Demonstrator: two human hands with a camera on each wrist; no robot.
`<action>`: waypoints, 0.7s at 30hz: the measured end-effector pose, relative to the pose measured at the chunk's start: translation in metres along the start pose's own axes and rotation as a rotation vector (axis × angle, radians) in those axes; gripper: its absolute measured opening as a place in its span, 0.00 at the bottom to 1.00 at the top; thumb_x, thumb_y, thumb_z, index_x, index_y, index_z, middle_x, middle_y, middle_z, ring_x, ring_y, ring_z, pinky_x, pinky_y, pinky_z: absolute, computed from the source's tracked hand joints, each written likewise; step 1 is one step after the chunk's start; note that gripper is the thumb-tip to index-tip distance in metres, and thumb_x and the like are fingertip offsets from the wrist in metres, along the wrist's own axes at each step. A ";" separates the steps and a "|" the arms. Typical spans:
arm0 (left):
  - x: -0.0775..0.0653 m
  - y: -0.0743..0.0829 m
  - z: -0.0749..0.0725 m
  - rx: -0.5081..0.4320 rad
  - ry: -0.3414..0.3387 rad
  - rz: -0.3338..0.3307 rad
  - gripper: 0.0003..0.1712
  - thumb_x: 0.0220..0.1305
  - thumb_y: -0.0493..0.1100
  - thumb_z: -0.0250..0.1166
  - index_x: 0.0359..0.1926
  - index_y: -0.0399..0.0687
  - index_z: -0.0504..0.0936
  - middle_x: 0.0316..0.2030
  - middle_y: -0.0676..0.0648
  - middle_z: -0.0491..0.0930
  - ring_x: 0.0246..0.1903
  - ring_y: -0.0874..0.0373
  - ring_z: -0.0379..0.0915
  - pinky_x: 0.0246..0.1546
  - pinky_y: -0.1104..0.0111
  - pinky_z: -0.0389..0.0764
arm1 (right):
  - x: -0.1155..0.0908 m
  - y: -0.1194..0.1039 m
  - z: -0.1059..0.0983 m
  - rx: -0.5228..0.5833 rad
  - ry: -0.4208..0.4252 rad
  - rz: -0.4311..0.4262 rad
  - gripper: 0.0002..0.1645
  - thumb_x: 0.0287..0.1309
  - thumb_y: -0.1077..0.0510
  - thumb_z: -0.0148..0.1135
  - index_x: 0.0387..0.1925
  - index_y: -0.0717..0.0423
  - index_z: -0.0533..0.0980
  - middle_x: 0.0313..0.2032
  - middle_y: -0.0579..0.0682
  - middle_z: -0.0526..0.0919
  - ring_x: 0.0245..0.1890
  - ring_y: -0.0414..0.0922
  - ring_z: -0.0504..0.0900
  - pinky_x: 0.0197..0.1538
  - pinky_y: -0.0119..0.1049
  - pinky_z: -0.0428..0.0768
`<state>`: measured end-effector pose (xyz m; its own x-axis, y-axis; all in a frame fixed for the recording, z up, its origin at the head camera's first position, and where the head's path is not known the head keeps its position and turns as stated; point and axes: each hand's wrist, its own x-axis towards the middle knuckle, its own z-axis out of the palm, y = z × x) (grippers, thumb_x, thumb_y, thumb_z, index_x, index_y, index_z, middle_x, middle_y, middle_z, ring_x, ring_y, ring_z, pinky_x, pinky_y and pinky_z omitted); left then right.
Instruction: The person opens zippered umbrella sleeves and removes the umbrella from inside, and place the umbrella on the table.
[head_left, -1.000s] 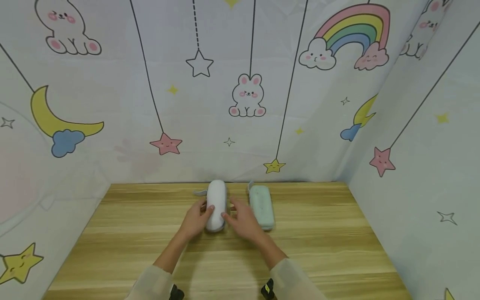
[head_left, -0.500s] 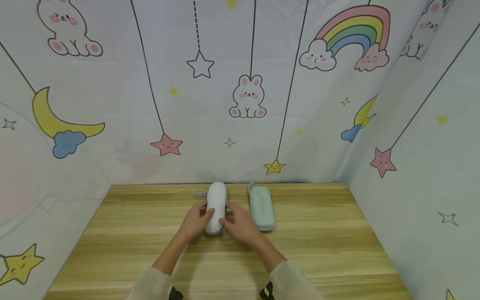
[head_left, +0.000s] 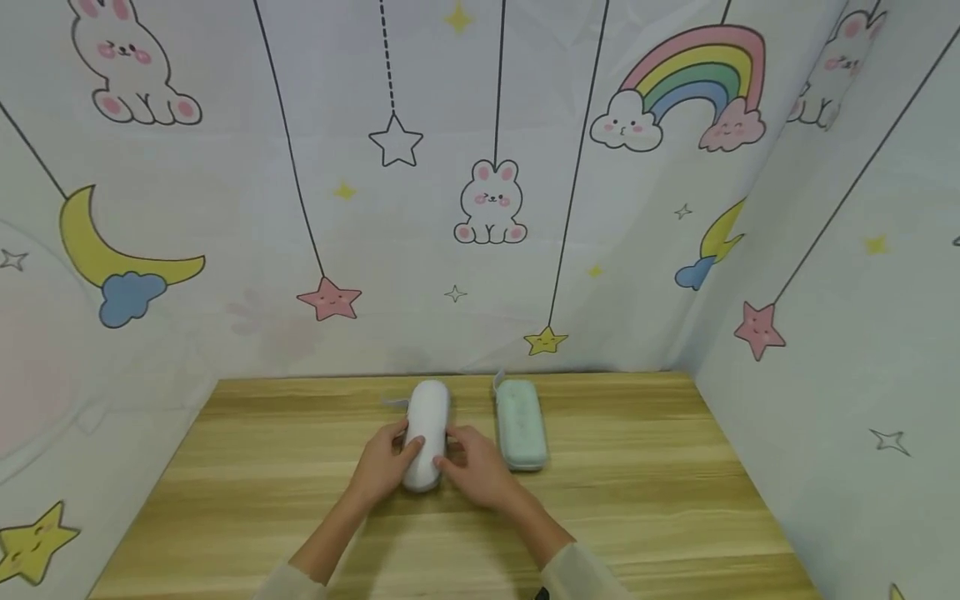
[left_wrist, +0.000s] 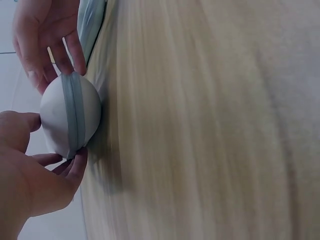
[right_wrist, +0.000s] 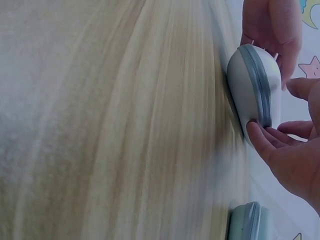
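Observation:
A white oblong zip-up glasses case (head_left: 428, 415) lies on the wooden table, its long side pointing away from me. My left hand (head_left: 381, 469) grips its left side, thumb on top and fingers low along the edge. From the right, my right hand (head_left: 480, 472) holds the other side, thumb at the top edge. A grey zipper band (left_wrist: 74, 112) runs round the case in the left wrist view, with fingertips of both hands against it. In the right wrist view, the right fingertips (right_wrist: 255, 131) touch the near end of the band.
To the right of my right hand lies a mint-green zip case (head_left: 522, 427) with a grey loop at its far end. A grey strap (head_left: 396, 403) sticks out left of the white case. Behind the table (head_left: 637, 483) hangs a patterned cloth (head_left: 420, 250).
The white case has slid a little toward me with both hands. My right hand, a little apart from it a second ago, has moved in against its right side.

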<state>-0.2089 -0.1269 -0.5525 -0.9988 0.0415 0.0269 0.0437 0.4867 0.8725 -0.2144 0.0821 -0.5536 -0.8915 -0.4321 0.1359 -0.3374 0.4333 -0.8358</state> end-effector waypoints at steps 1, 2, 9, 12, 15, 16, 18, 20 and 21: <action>-0.002 0.000 0.001 0.001 0.008 -0.001 0.36 0.77 0.46 0.65 0.72 0.22 0.68 0.68 0.24 0.71 0.64 0.31 0.75 0.62 0.44 0.79 | -0.001 0.000 0.001 0.010 -0.002 0.001 0.35 0.74 0.55 0.66 0.73 0.69 0.69 0.63 0.64 0.77 0.60 0.56 0.84 0.55 0.36 0.85; -0.004 0.000 0.001 -0.001 0.016 -0.002 0.36 0.77 0.46 0.65 0.72 0.22 0.68 0.68 0.24 0.71 0.64 0.31 0.75 0.62 0.44 0.79 | -0.002 0.000 0.002 0.021 -0.002 0.004 0.35 0.74 0.55 0.66 0.73 0.69 0.69 0.62 0.63 0.77 0.60 0.56 0.84 0.55 0.36 0.85; -0.013 0.000 0.004 -0.007 0.042 -0.025 0.35 0.76 0.45 0.66 0.71 0.22 0.69 0.67 0.24 0.72 0.63 0.31 0.76 0.60 0.45 0.81 | -0.005 0.000 0.006 0.077 0.010 0.023 0.35 0.75 0.54 0.65 0.73 0.68 0.69 0.61 0.60 0.77 0.60 0.55 0.83 0.55 0.33 0.84; -0.015 0.003 0.004 -0.007 0.038 -0.024 0.36 0.76 0.45 0.67 0.70 0.21 0.69 0.67 0.23 0.72 0.63 0.30 0.76 0.59 0.45 0.81 | -0.008 0.002 0.007 0.076 0.017 0.028 0.35 0.75 0.53 0.66 0.73 0.68 0.70 0.61 0.59 0.77 0.61 0.55 0.83 0.55 0.33 0.84; -0.020 0.006 0.004 0.001 0.036 -0.024 0.36 0.76 0.45 0.67 0.70 0.21 0.69 0.68 0.23 0.71 0.63 0.30 0.76 0.59 0.44 0.81 | -0.012 0.002 0.008 0.066 0.011 0.032 0.35 0.75 0.53 0.66 0.73 0.68 0.69 0.62 0.59 0.77 0.60 0.54 0.83 0.53 0.31 0.84; -0.021 0.007 0.004 0.009 0.040 -0.023 0.35 0.76 0.45 0.67 0.70 0.21 0.70 0.67 0.24 0.72 0.63 0.29 0.76 0.59 0.44 0.81 | -0.014 0.002 0.009 0.065 0.006 0.030 0.35 0.75 0.53 0.66 0.73 0.68 0.70 0.62 0.59 0.76 0.60 0.54 0.83 0.53 0.31 0.84; -0.024 0.008 0.003 0.023 0.045 -0.026 0.35 0.75 0.45 0.68 0.70 0.22 0.70 0.67 0.25 0.72 0.63 0.30 0.76 0.59 0.43 0.81 | -0.017 0.001 0.010 0.070 -0.005 0.032 0.36 0.75 0.52 0.66 0.73 0.69 0.69 0.63 0.59 0.76 0.60 0.54 0.83 0.53 0.30 0.84; -0.025 0.008 0.002 0.036 0.052 -0.028 0.35 0.74 0.46 0.69 0.69 0.23 0.72 0.67 0.25 0.74 0.63 0.31 0.76 0.59 0.43 0.81 | -0.019 0.000 0.010 0.086 -0.013 0.026 0.35 0.75 0.52 0.66 0.72 0.69 0.70 0.63 0.60 0.76 0.59 0.54 0.83 0.53 0.31 0.85; -0.025 0.008 0.002 0.039 0.054 -0.029 0.35 0.74 0.45 0.69 0.69 0.23 0.72 0.66 0.26 0.74 0.62 0.31 0.77 0.58 0.43 0.81 | -0.019 0.000 0.010 0.094 -0.015 0.030 0.35 0.75 0.51 0.66 0.72 0.69 0.70 0.63 0.59 0.76 0.59 0.53 0.83 0.53 0.31 0.85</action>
<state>-0.1835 -0.1226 -0.5475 -0.9994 -0.0192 0.0292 0.0149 0.5208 0.8535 -0.1941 0.0825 -0.5619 -0.8958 -0.4324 0.1030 -0.2805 0.3702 -0.8856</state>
